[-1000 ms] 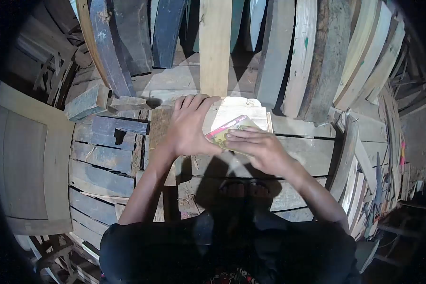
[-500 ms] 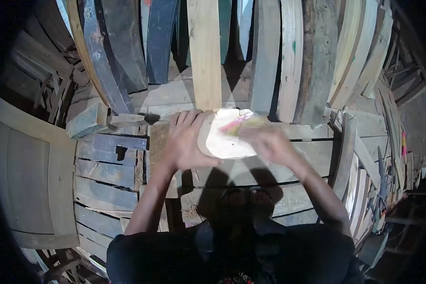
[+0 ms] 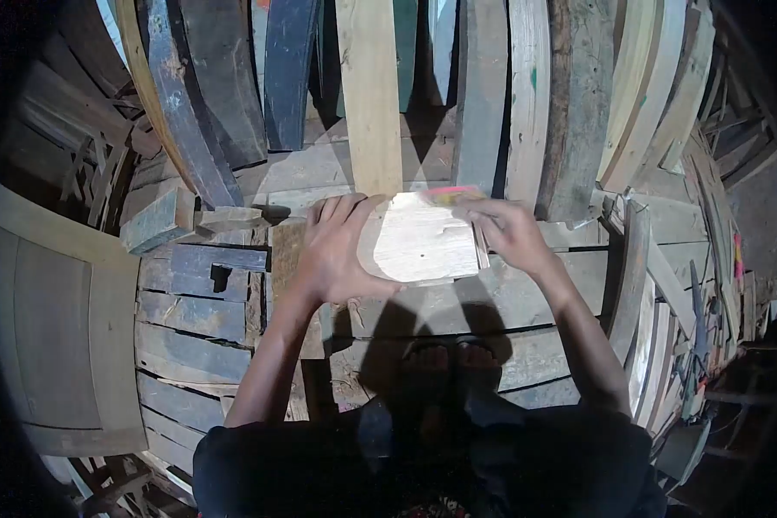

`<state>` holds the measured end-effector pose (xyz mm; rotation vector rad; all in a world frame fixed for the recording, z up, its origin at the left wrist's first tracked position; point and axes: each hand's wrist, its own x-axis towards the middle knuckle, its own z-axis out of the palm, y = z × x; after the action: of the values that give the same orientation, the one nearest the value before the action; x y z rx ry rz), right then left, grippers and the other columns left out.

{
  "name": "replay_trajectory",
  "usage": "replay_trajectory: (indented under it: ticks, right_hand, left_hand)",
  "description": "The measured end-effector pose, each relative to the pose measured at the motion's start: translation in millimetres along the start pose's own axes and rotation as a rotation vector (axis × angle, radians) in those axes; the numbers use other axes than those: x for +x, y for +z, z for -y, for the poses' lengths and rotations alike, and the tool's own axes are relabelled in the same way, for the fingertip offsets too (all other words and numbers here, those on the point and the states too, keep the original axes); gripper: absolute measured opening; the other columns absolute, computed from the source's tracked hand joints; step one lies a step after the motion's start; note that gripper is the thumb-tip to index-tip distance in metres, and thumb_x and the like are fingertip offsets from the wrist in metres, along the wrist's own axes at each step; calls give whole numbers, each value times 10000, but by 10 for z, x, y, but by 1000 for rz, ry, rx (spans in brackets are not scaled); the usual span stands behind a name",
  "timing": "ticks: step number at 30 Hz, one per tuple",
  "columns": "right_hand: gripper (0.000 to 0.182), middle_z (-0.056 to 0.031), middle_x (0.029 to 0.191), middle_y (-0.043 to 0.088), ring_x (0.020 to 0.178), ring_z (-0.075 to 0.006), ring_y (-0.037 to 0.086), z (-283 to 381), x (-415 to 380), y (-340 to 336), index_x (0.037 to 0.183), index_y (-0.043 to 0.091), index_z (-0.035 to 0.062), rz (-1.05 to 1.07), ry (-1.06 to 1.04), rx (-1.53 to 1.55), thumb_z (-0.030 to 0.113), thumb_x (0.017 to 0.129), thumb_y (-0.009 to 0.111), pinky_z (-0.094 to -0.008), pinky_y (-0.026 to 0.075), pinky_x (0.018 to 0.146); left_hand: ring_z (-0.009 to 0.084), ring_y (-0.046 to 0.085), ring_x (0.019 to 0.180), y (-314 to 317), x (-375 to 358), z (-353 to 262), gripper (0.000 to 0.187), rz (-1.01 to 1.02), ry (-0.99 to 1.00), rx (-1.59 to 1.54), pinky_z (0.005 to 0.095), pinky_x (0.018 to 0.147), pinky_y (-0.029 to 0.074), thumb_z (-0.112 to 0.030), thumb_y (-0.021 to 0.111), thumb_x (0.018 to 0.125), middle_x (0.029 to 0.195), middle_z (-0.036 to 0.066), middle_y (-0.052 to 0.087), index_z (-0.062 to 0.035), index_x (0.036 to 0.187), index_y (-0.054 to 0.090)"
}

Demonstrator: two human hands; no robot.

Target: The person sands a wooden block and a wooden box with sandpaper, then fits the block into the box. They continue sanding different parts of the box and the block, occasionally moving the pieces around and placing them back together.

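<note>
Head view: left hand (image 3: 332, 255) lies flat, fingers spread, pinning a pale wood piece (image 3: 423, 244) on the plank surface (image 3: 535, 293). Right hand (image 3: 511, 235) grips a blurred pink-and-yellow block (image 3: 451, 195) at the piece's far edge. Rubbing looks underway, unfinished.

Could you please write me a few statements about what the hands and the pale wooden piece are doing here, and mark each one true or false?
1. The left hand lies flat on the left edge of the pale wooden piece. True.
2. The right hand is at the far right corner of the piece and holds a pink and yellow thing, blurred. True.
3. The piece lies on a glass table. False: it lies on rough wooden planks.
4. Both hands hang free in the air, away from the piece. False: both are on it.
5. Long boards lean upright beyond the piece. True.
</note>
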<state>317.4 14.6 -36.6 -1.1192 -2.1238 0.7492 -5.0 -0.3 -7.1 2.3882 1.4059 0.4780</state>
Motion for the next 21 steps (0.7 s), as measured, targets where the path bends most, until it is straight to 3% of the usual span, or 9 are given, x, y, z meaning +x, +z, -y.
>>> replay_trajectory:
  ticks: [2, 3, 6, 8, 10, 13, 16, 17, 21]
  right_hand:
    - [339, -161, 1301, 799, 1251, -305, 764, -37, -16, 9, 1282, 816, 66, -71, -11, -76, -8, 977, 685, -455, 566, 1149]
    - [310, -165, 1304, 797, 1249, -318, 763, 68, -80, 57, 1281, 813, 61, 1, -186, -6, 21, 995, 701, -450, 572, 1136]
    - [286, -168, 1305, 794, 1254, -313, 760, 132, -150, 163, 1274, 813, 58, 113, -239, 11, 41, 1010, 706, -452, 573, 1131]
    - [316, -158, 1313, 792, 1230, -315, 769, 14, 27, -10, 1249, 822, 72, -1, -25, 29, 25, 955, 717, -450, 603, 1094]
    - [334, -154, 1299, 796, 1207, -322, 777, 43, 100, -57, 1243, 824, 77, -1, -140, -121, 24, 931, 716, -447, 616, 1072]
    - [344, -139, 1257, 812, 1166, -319, 793, 192, -15, 246, 1257, 827, 97, 109, -443, -63, 40, 936, 717, -438, 632, 1043]
    - [459, -152, 1306, 797, 1249, -317, 762, 73, 177, -30, 1299, 814, 93, 112, -4, 7, -60, 872, 741, -466, 568, 1157]
    - [457, -150, 1310, 797, 1230, -311, 772, 19, 206, -17, 1295, 815, 92, 62, 76, 0, -52, 868, 740, -458, 587, 1131]
    - [334, -169, 1266, 807, 1152, -315, 802, 333, -33, 332, 1271, 812, 57, 131, -456, -135, 9, 953, 721, -424, 627, 1047]
  left_hand:
    - [455, 500, 1415, -39, 19, -14, 1259, 4, -6, 50, 603, 1253, 340, -498, 979, 519, 1481, 227, 555, -77, 1606, 504]
    - [455, 498, 1418, -32, 12, -9, 1261, -9, -6, 38, 602, 1254, 338, -505, 980, 519, 1479, 226, 557, -78, 1606, 505]
    - [456, 494, 1428, 21, -27, -16, 1266, -20, 14, 1, 599, 1254, 332, -527, 983, 519, 1471, 226, 562, -81, 1606, 509]
    - [452, 494, 1440, 2, 8, -2, 1257, -8, -3, 18, 593, 1255, 322, -537, 980, 525, 1473, 225, 566, -98, 1605, 513]
    - [449, 494, 1443, -12, 48, 5, 1251, 11, -17, 13, 590, 1256, 318, -541, 977, 527, 1476, 221, 568, -103, 1604, 515]
    - [444, 480, 1462, -5, 6, -29, 1282, 9, -19, 29, 587, 1263, 309, -561, 986, 513, 1490, 221, 557, -83, 1603, 507]
    - [441, 493, 1458, 21, 18, 4, 1307, 3, -17, 58, 590, 1268, 314, -571, 989, 505, 1497, 215, 555, -75, 1609, 494]
    - [439, 496, 1456, 27, 20, 6, 1307, 2, -21, 63, 591, 1267, 317, -573, 988, 507, 1496, 213, 558, -76, 1610, 494]
    - [426, 495, 1459, 0, -2, 0, 1299, 10, -14, 53, 601, 1256, 330, -582, 986, 513, 1485, 217, 564, -75, 1606, 502]
